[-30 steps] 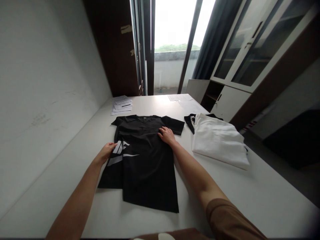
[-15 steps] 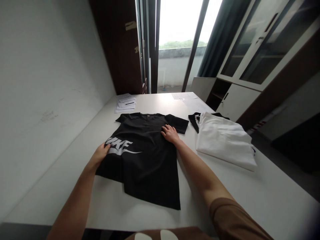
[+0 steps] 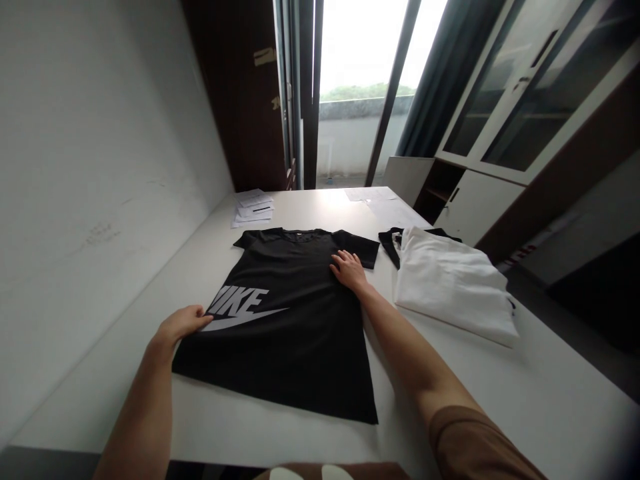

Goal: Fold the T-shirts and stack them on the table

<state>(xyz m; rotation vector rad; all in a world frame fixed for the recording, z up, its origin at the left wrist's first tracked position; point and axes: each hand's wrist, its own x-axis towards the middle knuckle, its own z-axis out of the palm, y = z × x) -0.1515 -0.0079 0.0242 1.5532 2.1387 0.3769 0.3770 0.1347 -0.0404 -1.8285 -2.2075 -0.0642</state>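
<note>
A black T-shirt (image 3: 290, 320) with a large white logo lies spread flat on the white table (image 3: 500, 393). My left hand (image 3: 181, 324) grips the shirt's left edge near the logo, fingers pinched on the cloth. My right hand (image 3: 349, 269) rests flat on the shirt near its right sleeve, fingers stretched out, pressing the fabric down.
A folded white garment (image 3: 453, 283) lies to the right over a dark one (image 3: 387, 240). Papers (image 3: 253, 208) are stacked at the far left, more sheets (image 3: 373, 197) at the far end. A wall runs along the left; a glass-door cabinet (image 3: 505, 100) stands right.
My left hand has pulled the shirt's left side outward and toward me, unfolding it so the whole logo shows. My right hand stayed pressed near the right sleeve.
</note>
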